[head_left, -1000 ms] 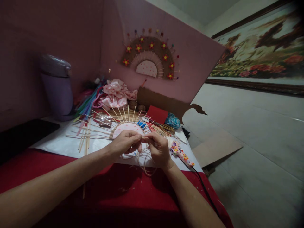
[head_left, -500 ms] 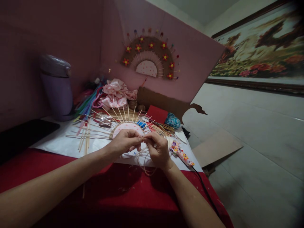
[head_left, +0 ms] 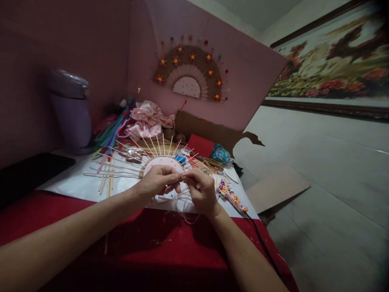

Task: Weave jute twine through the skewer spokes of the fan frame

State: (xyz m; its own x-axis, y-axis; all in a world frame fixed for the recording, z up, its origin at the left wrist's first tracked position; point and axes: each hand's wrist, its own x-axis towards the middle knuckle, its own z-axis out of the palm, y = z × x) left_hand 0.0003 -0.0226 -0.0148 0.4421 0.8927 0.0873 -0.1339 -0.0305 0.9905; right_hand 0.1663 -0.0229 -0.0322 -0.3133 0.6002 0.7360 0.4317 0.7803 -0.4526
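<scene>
My left hand point(head_left: 162, 180) and my right hand point(head_left: 200, 190) meet fingertip to fingertip in front of a half-round piece covered in pink dotted fabric point(head_left: 162, 162). Both are closed in a pinch on a thin strand of twine, mostly hidden by the fingers. Loops of the twine point(head_left: 184, 211) hang below, between the hands and over the table's front edge. Thin wooden sticks point(head_left: 158, 145) fan out from the curved edge of the half-round piece, which has twine along its rim. My left hand covers part of its lower side.
A flower-patterned glue gun point(head_left: 231, 196) with a black cord lies right of my right hand. Behind are a blue yarn ball point(head_left: 220, 153), a red sheet point(head_left: 200, 145) and crumpled pink fabric point(head_left: 148, 119). A purple flask point(head_left: 73, 115) and a dark flat object point(head_left: 36, 172) stand left.
Both hands stay pinched together in nearly the same place. The whole view has shifted very slightly; nothing has visibly been taken up or let go.
</scene>
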